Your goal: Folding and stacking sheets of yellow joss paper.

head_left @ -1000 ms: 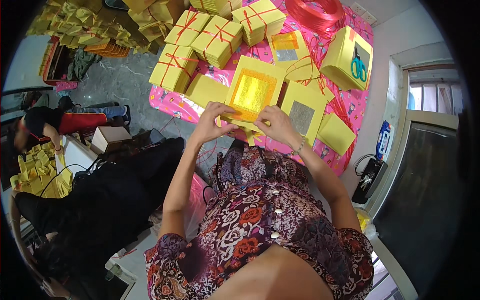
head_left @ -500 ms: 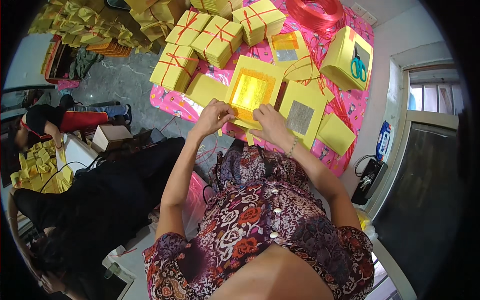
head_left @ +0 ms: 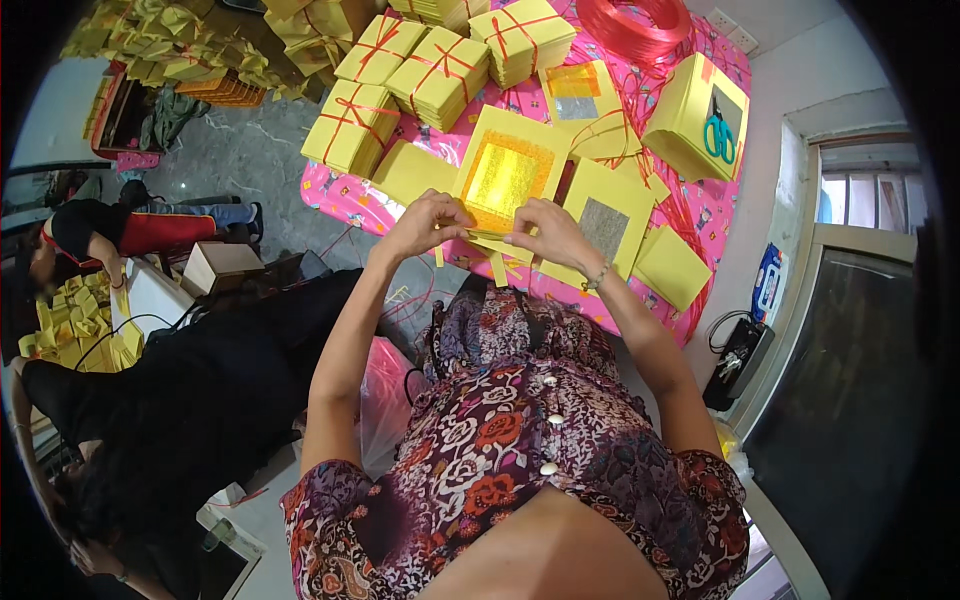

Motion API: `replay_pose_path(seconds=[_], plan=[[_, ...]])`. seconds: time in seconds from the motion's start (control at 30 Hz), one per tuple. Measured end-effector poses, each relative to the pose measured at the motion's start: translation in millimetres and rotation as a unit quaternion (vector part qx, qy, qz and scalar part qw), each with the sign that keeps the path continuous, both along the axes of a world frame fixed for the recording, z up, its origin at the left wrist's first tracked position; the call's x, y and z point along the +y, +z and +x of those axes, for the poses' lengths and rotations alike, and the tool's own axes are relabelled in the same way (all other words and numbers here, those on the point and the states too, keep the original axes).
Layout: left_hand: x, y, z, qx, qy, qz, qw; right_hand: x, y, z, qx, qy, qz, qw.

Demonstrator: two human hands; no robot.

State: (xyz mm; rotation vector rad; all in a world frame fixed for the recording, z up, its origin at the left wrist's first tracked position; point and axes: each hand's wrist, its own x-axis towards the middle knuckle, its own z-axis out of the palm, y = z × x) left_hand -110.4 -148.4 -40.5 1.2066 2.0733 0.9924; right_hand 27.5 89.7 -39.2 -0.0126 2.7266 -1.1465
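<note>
A yellow paper sheet (head_left: 508,170) with a shiny gold square and orange border lies at the table's near side. My left hand (head_left: 430,224) pinches its near left corner between thumb and fingers. At the near right part of the same edge, my right hand (head_left: 552,236) has its thumb and fingers closed on the paper. Whether one sheet or more is between the fingers cannot be made out. Right of it rests a yellow sheet with a silver square (head_left: 603,228). A plain yellow sheet (head_left: 412,172) shows at the left, partly covered.
Red-tied yellow paper bundles (head_left: 352,125) stand at the back left. Teal-handled scissors (head_left: 719,137) rest on a thick paper stack (head_left: 672,115) at the right. A red ribbon coil (head_left: 640,30) lies at the far edge. Two people, one in black clothes (head_left: 200,400), are at the left.
My right hand has drawn its thumb in from below the edge and now pinches the paper, its wrist turned slightly. My left hand stays at the corner, raised slightly.
</note>
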Motion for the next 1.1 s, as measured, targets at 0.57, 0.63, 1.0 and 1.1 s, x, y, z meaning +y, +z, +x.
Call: replay_pose_path(seconds=[0.57,0.63,1.0,1.1], plan=[[7,-12,-15,-0.145,-0.016,0.025,0.989,-1,9,4,0.014,-0.006,-0.04,0.999],[7,-11,-15,-0.146,-0.006,0.02,0.989,-2,12,5,0.034,0.012,-0.01,0.999],[2,-8,1,-0.027,0.066,0.012,0.997,-27,20,18,0.171,0.034,0.125,0.977],[4,0,0,-0.015,0.039,-0.009,0.999,-26,11,19,0.185,0.023,0.129,0.974]])
